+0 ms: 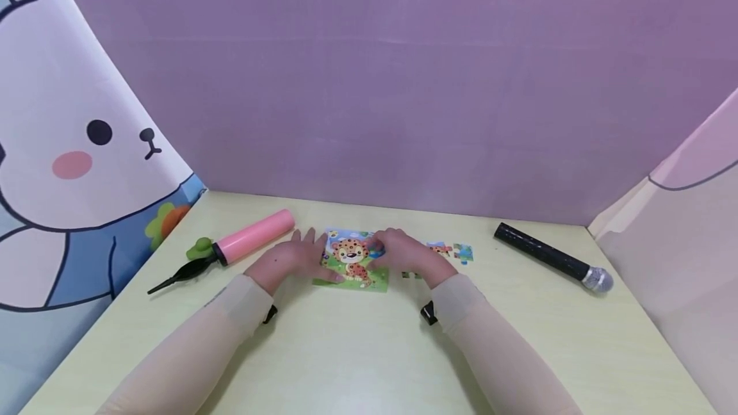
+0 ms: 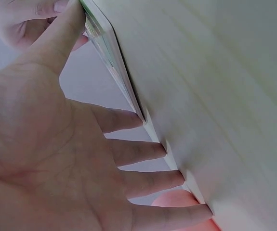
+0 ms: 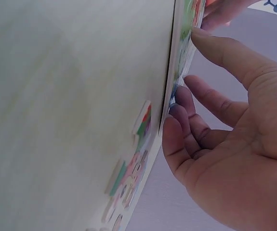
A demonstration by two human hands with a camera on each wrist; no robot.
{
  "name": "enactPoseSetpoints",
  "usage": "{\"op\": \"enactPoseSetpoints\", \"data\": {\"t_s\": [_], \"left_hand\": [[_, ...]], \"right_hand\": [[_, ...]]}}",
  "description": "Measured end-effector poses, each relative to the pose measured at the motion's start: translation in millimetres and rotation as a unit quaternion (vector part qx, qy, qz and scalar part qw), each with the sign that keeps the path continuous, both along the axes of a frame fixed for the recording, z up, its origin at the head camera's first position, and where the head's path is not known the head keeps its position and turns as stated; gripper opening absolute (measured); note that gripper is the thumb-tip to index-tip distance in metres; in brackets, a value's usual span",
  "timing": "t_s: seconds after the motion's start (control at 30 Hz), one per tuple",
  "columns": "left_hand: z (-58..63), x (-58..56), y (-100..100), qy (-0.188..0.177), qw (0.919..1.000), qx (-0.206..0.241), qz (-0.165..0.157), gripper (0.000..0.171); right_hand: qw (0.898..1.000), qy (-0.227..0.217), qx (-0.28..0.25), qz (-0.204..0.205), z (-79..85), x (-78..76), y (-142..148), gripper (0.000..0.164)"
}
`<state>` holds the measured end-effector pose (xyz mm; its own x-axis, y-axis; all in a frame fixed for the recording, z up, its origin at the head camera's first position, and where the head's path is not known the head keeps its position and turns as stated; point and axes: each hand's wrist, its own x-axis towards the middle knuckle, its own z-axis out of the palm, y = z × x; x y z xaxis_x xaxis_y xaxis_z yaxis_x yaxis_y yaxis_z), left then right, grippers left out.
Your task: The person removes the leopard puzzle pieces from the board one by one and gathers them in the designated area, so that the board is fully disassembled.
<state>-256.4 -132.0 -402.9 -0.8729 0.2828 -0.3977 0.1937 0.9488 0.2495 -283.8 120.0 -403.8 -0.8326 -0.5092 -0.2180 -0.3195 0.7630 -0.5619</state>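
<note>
A jigsaw puzzle board (image 1: pixel 359 282) with a spotted leopard cub on green and blue lies flat between the two hands. My left hand (image 1: pixel 293 257) is at its left side, the thumb resting on the board's near part. In the left wrist view the other left fingers (image 2: pixel 140 153) are straight and spread, their tips on the tabletop. My right hand (image 1: pixel 406 253) is over the board's right side. The right wrist view shows its thumb and forefinger touching the board's face (image 3: pixel 186 41), with the other fingers loosely bent against its edge; no loose piece shows between them.
Several loose puzzle pieces (image 1: pixel 463 253) lie right of the board, partly behind my right wrist. A pink and black hand pump (image 1: pixel 254 237) and a small green thing (image 1: pixel 200 248) are at left. A black toy microphone (image 1: pixel 544 253) lies at right. A purple wall backs the table.
</note>
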Motion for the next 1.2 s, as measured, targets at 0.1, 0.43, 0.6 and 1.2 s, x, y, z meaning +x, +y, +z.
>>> {"op": "enactPoseSetpoints", "data": {"t_s": [0.1,0.43,0.6,1.2], "left_hand": [[0.6,0.0,0.2,0.003,1.0,-0.003,-0.002,0.124],[1.9,-0.2,1.5,0.006,1.0,-0.001,0.0,0.124],[1.8,-0.2,1.9,0.005,1.0,0.001,0.001,0.124],[1.4,0.3,1.4,0.0,0.9999,-0.011,0.003,0.122]], "right_hand": [[1.0,-0.005,-0.008,-0.004,-0.3,-1.2,0.2,0.048],[1.0,-0.005,-0.027,-0.008,-4.9,-7.4,0.4,0.044],[1.0,0.009,-0.03,-0.003,-5.3,-6.1,0.0,0.037],[0.999,0.017,-0.031,0.006,-4.4,-2.0,-1.4,0.031]]}}
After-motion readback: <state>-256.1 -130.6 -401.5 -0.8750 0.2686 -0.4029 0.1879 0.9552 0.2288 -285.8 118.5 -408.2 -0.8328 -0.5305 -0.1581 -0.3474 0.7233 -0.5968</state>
